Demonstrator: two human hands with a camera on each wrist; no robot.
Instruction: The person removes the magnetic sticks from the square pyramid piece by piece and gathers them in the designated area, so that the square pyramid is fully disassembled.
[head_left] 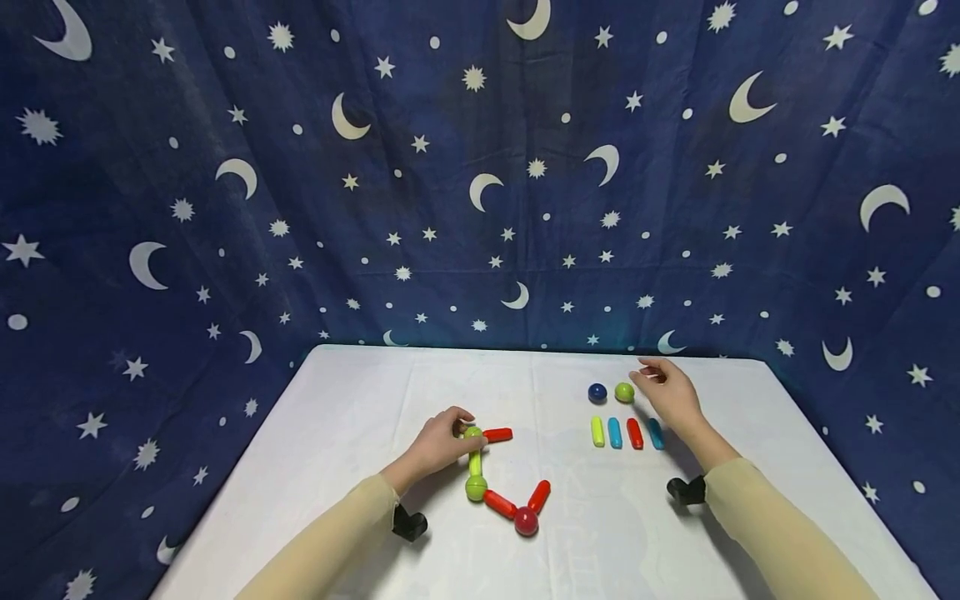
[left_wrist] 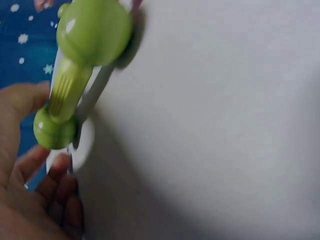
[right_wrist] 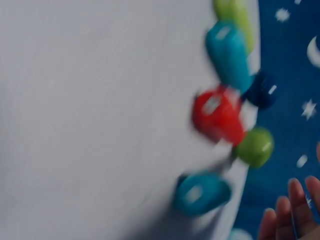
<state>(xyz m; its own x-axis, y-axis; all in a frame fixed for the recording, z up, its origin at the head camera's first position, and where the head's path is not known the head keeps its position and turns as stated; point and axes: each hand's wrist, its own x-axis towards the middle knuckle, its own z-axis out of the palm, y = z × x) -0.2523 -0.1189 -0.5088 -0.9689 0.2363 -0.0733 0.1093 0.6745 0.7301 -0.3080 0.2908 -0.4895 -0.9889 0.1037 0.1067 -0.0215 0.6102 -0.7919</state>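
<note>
The left hand (head_left: 435, 442) is pinching the upper green ball (head_left: 472, 432) of an open chain (head_left: 476, 463) on the white-covered table (head_left: 600, 533); the right hand (head_left: 669, 396), fingers relaxed and empty, is hovering beside a loose green ball (head_left: 624, 392). Four rods and three balls are apparently already forming the chain; a navy ball (head_left: 597, 393), that green one and four loose rods (head_left: 634, 433) are lying unjoined.

moon-and-star navy backdrop (head_left: 675, 208), white table (head_left: 615, 525) in front
</note>
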